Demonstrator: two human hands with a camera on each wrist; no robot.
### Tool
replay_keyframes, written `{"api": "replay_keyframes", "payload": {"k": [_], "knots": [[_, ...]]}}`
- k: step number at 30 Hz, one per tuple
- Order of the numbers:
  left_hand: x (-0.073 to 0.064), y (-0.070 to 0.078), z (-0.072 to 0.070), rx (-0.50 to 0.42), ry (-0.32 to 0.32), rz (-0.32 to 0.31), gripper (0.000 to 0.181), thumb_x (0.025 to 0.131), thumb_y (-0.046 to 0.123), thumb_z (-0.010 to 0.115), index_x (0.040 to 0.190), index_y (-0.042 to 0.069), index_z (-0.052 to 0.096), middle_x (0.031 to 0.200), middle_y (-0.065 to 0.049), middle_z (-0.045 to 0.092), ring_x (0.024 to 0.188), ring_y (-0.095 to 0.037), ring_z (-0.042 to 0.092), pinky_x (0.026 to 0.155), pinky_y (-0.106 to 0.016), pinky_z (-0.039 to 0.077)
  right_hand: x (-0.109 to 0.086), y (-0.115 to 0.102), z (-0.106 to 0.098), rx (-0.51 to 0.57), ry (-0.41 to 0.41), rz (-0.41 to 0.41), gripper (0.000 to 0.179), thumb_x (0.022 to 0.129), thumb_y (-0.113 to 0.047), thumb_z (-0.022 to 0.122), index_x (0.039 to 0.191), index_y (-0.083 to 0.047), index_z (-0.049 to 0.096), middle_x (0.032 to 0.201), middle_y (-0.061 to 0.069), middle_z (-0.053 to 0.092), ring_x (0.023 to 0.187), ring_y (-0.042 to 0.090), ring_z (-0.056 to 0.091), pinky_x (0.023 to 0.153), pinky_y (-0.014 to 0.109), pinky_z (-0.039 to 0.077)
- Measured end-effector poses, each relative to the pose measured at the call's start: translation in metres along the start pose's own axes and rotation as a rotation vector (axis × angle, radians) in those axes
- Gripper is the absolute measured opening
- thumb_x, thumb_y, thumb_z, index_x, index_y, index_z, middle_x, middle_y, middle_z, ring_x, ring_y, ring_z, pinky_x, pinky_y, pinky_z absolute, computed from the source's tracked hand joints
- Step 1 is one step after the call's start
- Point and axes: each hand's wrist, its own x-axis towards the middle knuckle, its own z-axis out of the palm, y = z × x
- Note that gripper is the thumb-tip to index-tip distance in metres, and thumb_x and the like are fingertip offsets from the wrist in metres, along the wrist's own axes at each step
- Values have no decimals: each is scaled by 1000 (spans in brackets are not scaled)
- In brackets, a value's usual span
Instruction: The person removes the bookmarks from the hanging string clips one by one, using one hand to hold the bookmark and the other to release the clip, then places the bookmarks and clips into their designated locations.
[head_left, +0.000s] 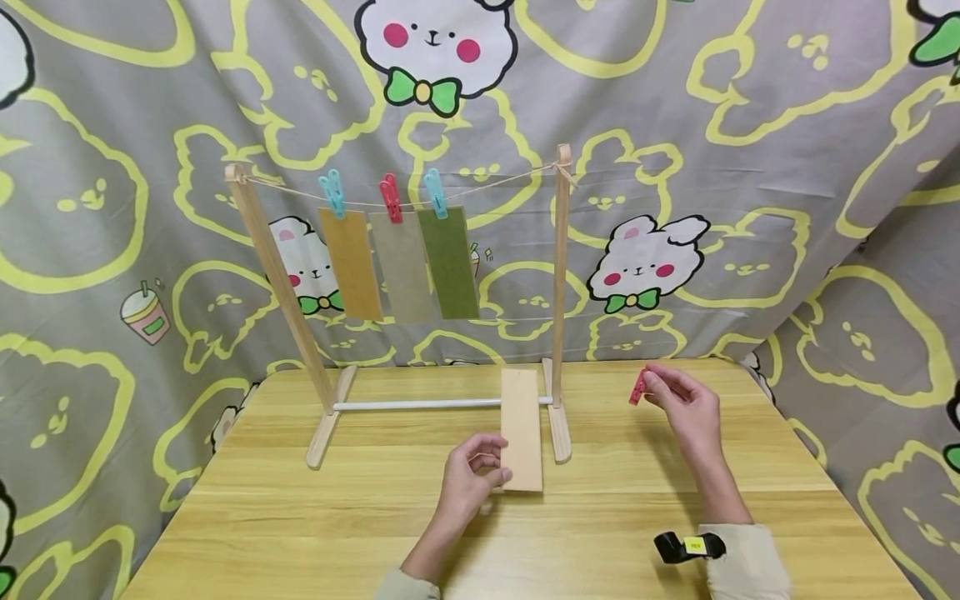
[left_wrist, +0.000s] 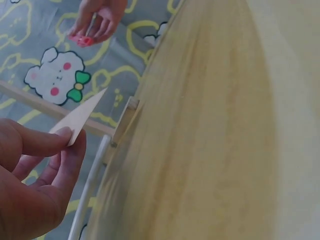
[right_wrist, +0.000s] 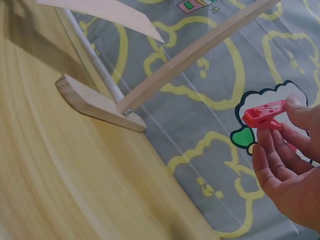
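Observation:
My left hand [head_left: 468,483] pinches a cream rectangular card [head_left: 522,429] by its left edge between thumb and fingers. In the left wrist view the card [left_wrist: 82,116] is seen nearly edge-on, raised off the table. To the right of the wooden rack, my right hand [head_left: 686,408] holds a red clothespin [head_left: 637,388] between thumb and fingers. The right wrist view shows that clothespin [right_wrist: 262,114] with its jaw end pointing away from the hand. On the rack's string [head_left: 502,185] hang an orange-yellow card [head_left: 352,267], a grey card [head_left: 405,271] and a green card [head_left: 452,265].
Two blue clothespins, one at the yellow card [head_left: 332,193] and one at the green, and a red clothespin [head_left: 391,198] grip the cards. The rack has two wooden posts [head_left: 561,292], flat feet and a white crossbar [head_left: 420,406]. A patterned grey curtain [head_left: 750,208] hangs behind the wooden table [head_left: 300,533].

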Motion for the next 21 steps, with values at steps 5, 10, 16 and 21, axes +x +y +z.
{"api": "replay_keyframes", "payload": {"k": [5,10,16,21], "knots": [[-5,-3,-3,17,-7,-7,38,75,-22,75,110,-7,69,103,-21,65,89,-24,63,76,-22,59,1,8,0,-8,-2,14,41,95,-7,74,124,19,61,92,-5,76,82,6,72,78,26,61],[-8,-3,-2,18,-10,-28,39,75,-23,75,110,-7,68,102,-22,64,85,-21,62,72,-19,57,4,16,0,-28,-7,26,40,95,-8,73,124,18,62,91,-5,76,82,5,72,77,26,61],[-12,-3,-2,7,-20,-64,39,76,-22,75,111,-7,68,102,-21,62,82,-18,61,68,-18,56,3,24,0,-57,7,56,41,95,-10,75,123,17,63,88,-7,76,81,4,71,77,25,61],[-14,-3,1,16,-4,-75,38,76,-21,77,109,-6,68,100,-21,63,79,-18,61,65,-18,54,5,29,-3,-92,12,89,40,95,-12,75,123,15,65,87,-6,76,80,5,71,78,25,61]]}}
